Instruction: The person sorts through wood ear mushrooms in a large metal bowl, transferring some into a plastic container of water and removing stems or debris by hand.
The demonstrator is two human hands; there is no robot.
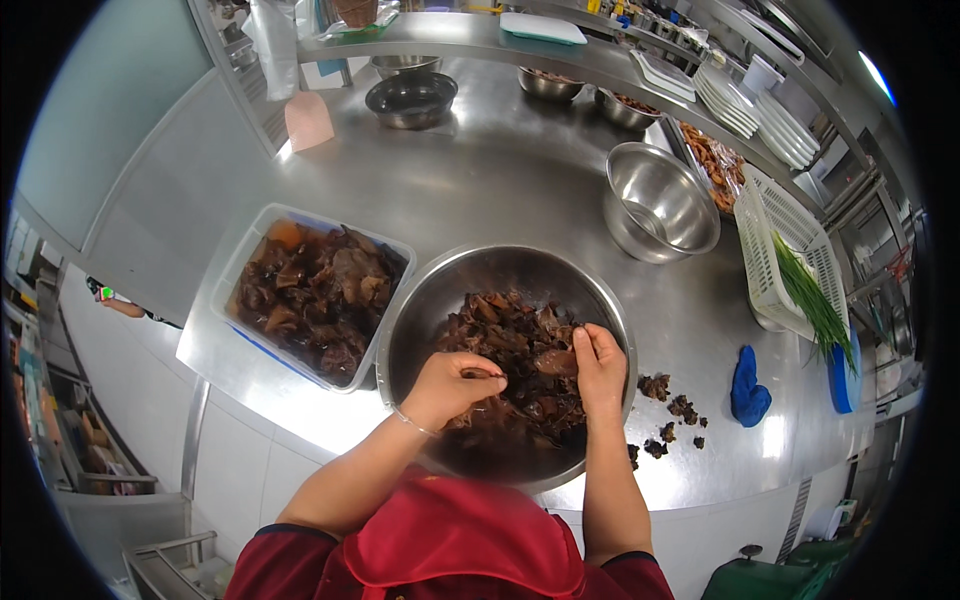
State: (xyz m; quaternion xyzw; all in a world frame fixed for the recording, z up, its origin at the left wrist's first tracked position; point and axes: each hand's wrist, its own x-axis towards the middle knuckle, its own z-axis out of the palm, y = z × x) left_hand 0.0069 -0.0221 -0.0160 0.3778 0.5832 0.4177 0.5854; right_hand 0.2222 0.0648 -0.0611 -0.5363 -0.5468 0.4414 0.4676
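A wide stainless steel bowl [420, 300] stands before me, partly filled with dark brown wood ear fungus [510, 322] in brownish water. Over its left part, my left hand [452, 384] pinches a small dark piece of the fungus between thumb and forefinger. At the right side of the bowl, my right hand [602, 369] grips a flat, reddish-brown fungus piece [556, 364] by its edge. Left of the bowl, a clear plastic tub [259, 346] holds more fungus soaking in liquid. Dark fungus scraps [682, 409] lie on the steel table [517, 187] to the right.
A crumpled blue cloth or glove [748, 390] lies right of the scraps. Beyond are an empty steel bowl [660, 202] and a white basket [787, 255] with green stalks [810, 289]. Another steel bowl [411, 101] stands farther back, under a raised shelf [450, 36]. At far left, a person's arm [126, 306] shows.
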